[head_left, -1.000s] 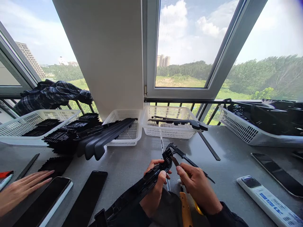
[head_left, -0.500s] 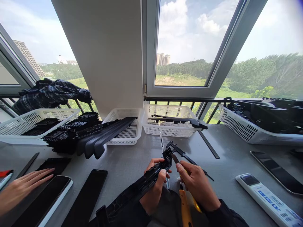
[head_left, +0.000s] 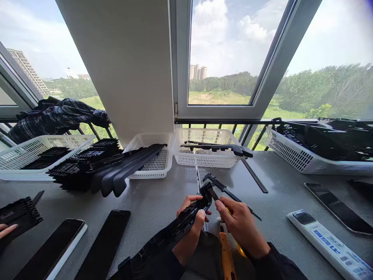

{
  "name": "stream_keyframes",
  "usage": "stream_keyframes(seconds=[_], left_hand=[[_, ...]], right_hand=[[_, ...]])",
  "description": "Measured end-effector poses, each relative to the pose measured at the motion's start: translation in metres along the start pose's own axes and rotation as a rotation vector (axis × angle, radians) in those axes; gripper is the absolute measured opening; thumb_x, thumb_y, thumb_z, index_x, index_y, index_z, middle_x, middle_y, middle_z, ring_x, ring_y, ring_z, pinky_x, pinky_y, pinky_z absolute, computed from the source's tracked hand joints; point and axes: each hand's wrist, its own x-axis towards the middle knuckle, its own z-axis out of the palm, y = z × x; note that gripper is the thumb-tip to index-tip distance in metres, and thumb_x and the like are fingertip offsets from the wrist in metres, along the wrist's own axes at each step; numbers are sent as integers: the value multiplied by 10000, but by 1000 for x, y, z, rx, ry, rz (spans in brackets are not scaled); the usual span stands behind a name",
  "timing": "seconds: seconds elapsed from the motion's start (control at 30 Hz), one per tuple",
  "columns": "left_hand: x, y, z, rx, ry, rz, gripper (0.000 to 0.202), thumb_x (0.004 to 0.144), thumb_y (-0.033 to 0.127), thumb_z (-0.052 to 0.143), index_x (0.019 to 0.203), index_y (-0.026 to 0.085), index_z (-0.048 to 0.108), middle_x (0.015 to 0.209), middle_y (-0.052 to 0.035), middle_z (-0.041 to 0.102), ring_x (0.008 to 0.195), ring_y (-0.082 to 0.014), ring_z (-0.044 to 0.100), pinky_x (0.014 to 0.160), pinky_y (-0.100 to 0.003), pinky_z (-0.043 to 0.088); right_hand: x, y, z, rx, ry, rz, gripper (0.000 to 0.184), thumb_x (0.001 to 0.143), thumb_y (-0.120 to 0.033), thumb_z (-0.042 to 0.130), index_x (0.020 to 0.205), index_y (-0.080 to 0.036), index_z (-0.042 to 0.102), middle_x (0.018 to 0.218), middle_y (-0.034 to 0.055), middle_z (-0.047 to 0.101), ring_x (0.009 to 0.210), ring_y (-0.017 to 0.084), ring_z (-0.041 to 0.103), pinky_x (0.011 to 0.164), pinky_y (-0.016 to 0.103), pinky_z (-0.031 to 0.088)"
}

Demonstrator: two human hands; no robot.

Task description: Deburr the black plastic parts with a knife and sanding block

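My left hand (head_left: 192, 229) is wrapped round a long black plastic part (head_left: 163, 237), its thumb on top near the raised end. That part runs from the bottom edge up to the middle of the view. My right hand (head_left: 243, 223) grips a yellow-handled knife, and its flat dark blade (head_left: 213, 194) touches or nearly touches the part's upper end. Most of its handle is hidden in my fingers. Below my right hand lies a second tool with an orange-yellow handle (head_left: 227, 254). A black caliper (head_left: 230, 192) and a metal ruler-like strip (head_left: 198, 175) lie just beyond my hands.
White baskets (head_left: 151, 175) stand along the window, with black parts (head_left: 125, 171) piled in and beside them. Phones (head_left: 105, 241) lie left and right, near a white labelled device (head_left: 329, 241). At far left another person's hand (head_left: 7, 231) holds a black ribbed piece (head_left: 20, 217).
The other person's hand has lifted the black ribbed piece and moved left. My hands keep nearly the same pose on the part and knife; the view has shifted slightly.
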Motion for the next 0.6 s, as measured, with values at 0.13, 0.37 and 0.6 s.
stream_keyframes(seconds=[0.13, 0.37, 0.6], left_hand=[[3, 2, -8, -30, -122, -13, 420, 876, 543, 728, 1194, 269, 703, 820, -52, 780, 816, -273, 748, 794, -425, 624], [3, 1, -6, 18, -294, -38, 372, 925, 484, 673, 1178, 211, 661, 894, -76, 796, 785, -222, 715, 790, -370, 570], [3, 0, -8, 21, -321, -30, 360, 940, 468, 656, 1183, 202, 645, 899, -83, 804, 805, -234, 735, 785, -363, 558]], right_hand=[[0, 1, 1, -6, 1, -12, 474, 1059, -524, 424, 669, -254, 414, 543, -57, 446, 505, 138, 408, 523, 256, 308], [0, -1, -2, -2, -9, -26, 487, 1057, -541, 420, 666, -250, 433, 566, -43, 471, 534, 146, 433, 552, 269, 299], [2, 6, -3, 8, 31, 76, 505, 1045, -589, 417, 662, -261, 424, 517, -38, 498, 467, 150, 467, 519, 269, 322]])
